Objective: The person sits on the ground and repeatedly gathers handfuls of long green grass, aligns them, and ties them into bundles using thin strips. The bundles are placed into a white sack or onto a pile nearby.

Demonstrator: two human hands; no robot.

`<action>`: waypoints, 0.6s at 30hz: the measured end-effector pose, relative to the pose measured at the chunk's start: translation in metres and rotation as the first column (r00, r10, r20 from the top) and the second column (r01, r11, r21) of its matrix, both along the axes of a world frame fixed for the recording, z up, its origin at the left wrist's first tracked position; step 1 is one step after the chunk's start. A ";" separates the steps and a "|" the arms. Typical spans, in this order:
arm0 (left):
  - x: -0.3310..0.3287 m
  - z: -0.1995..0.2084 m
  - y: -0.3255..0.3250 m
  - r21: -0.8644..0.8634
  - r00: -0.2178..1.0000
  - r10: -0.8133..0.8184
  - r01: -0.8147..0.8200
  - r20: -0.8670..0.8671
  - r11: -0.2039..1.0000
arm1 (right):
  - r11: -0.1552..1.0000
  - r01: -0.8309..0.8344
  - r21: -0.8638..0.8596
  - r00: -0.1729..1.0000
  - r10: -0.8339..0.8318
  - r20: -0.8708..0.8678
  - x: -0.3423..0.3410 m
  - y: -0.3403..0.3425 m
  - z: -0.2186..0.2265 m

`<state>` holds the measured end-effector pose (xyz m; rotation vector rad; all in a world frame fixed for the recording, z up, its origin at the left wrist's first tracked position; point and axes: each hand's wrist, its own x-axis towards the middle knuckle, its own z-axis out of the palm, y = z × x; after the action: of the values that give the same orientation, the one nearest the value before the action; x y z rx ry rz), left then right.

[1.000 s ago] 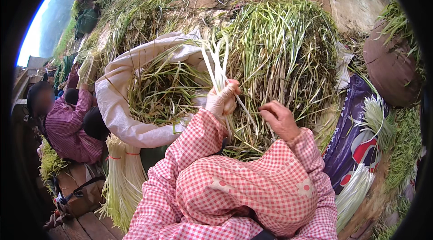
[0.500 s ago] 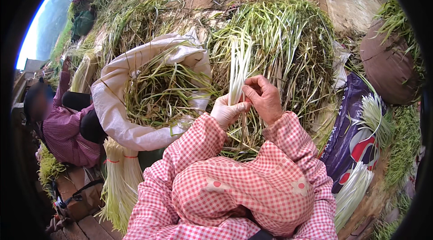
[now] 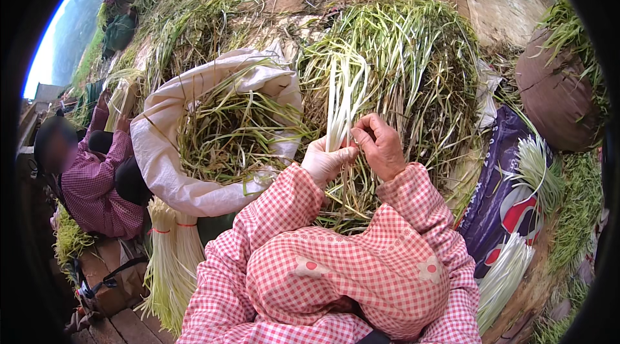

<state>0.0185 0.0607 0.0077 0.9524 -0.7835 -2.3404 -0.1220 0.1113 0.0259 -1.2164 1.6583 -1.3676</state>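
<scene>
My left hand [image 3: 327, 158], in a thin pale glove, is closed around a small bunch of white-stemmed garlic chives [image 3: 342, 95], whose stalks rise upright and bend over at the top. Just right of it, my bare right hand [image 3: 380, 148] has thumb and forefinger pinched together beside the stalks; whatever thin bit lies between those fingertips is too small to name. Behind both hands spreads a big heap of loose green chives [image 3: 413, 53] with brown, withered leaves. A white woven sack [image 3: 158, 150], its rim rolled down, holds discarded leaves [image 3: 239, 131] to the left.
Bundles of pale stalks [image 3: 171, 260] tied with red bands stand at lower left. On the right, more bundles [image 3: 507, 273] lie by a purple printed sack [image 3: 487, 182]. A brown rounded sack [image 3: 558, 92] is farther right. A co-worker [image 3: 97, 182] in a checked top sits at left.
My right hand has shifted slightly down, its fingers turning beside the bunch. The stalk tops have spread a little to the right. The co-worker's arms have moved toward a bundle.
</scene>
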 end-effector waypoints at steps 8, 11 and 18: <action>0.006 0.017 -0.029 0.053 0.972 0.194 -0.202 0.135 0.978 | 0.976 -0.194 -0.100 0.662 0.205 0.721 -0.025 0.039 -0.002; 0.006 0.012 -0.035 0.021 0.931 0.356 -0.359 0.077 0.933 | 0.959 -0.242 0.151 0.856 0.138 0.498 -0.021 0.053 -0.007; 0.008 0.011 -0.034 0.099 0.913 0.408 -0.404 -0.017 0.909 | 0.877 -0.410 0.249 0.912 0.400 0.093 0.014 0.052 -0.019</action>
<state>0.0263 0.0268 0.0187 0.9984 -0.4120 -2.0341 -0.1075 0.1631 0.0068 -1.2783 1.4006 -0.8757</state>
